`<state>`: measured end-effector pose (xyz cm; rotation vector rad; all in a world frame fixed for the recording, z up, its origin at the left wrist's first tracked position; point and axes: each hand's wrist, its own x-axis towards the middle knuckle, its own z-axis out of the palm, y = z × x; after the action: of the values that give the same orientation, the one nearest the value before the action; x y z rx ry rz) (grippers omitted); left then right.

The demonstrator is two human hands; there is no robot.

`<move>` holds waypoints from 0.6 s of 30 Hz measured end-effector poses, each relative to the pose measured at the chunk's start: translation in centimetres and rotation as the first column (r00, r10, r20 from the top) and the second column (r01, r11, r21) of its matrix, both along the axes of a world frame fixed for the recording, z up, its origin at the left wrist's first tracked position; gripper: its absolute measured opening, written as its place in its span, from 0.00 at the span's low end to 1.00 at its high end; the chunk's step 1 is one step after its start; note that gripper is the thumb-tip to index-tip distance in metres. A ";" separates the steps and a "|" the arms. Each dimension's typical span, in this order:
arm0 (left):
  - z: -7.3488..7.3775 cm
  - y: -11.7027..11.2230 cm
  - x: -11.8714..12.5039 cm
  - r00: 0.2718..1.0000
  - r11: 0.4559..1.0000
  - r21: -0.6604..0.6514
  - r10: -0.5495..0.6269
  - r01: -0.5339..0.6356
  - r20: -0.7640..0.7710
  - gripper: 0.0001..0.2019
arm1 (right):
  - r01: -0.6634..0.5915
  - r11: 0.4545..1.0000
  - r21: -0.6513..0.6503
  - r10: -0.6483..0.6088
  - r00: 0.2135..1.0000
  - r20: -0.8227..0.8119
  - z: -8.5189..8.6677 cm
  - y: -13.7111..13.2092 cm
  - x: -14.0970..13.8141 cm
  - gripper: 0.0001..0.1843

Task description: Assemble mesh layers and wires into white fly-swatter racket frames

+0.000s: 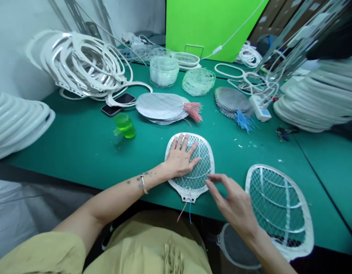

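View: head-worn camera, above the near edge of the green-topped workbench [79, 148].
Facing: forward and down across the workbench, toward the bright green panel [210, 26] beyond its far side.
Nearness: close; the left hand [180, 158] and right hand [233, 201] lie just ahead of the workbench's near edge.
Coverage: the workbench's surface, with the white wall [21, 45] beyond its left side.
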<state>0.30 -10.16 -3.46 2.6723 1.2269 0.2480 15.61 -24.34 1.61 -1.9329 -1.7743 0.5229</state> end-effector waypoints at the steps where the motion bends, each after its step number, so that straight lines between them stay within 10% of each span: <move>1: 0.0 0.0 0.0 1.000 1.000 0.006 -0.009 0.009 -0.008 0.33 | -0.134 0.988 0.075 0.126 0.986 0.109 -0.5 1.2 0.0 0.28; 6: 0.0 0.1 -0.2 0.999 0.999 0.033 -0.026 0.028 -0.047 0.33 | -0.563 0.826 -0.010 0.517 0.750 0.412 -4.0 5.4 -0.3 0.49; 12: 0.3 0.4 -0.1 0.995 0.998 -0.002 -0.059 0.059 -0.083 0.33 | -0.538 0.840 -0.062 0.508 0.742 0.439 -5.5 5.3 -0.1 0.51; 18: 0.0 0.1 -0.2 0.998 0.999 0.023 -0.047 0.048 -0.049 0.33 | -0.536 0.838 -0.107 0.542 0.790 0.287 -3.6 5.8 0.0 0.55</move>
<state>0.11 -10.04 -3.46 2.7390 1.1795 0.1935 15.65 -18.55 -1.95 -1.5550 -2.5601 0.4347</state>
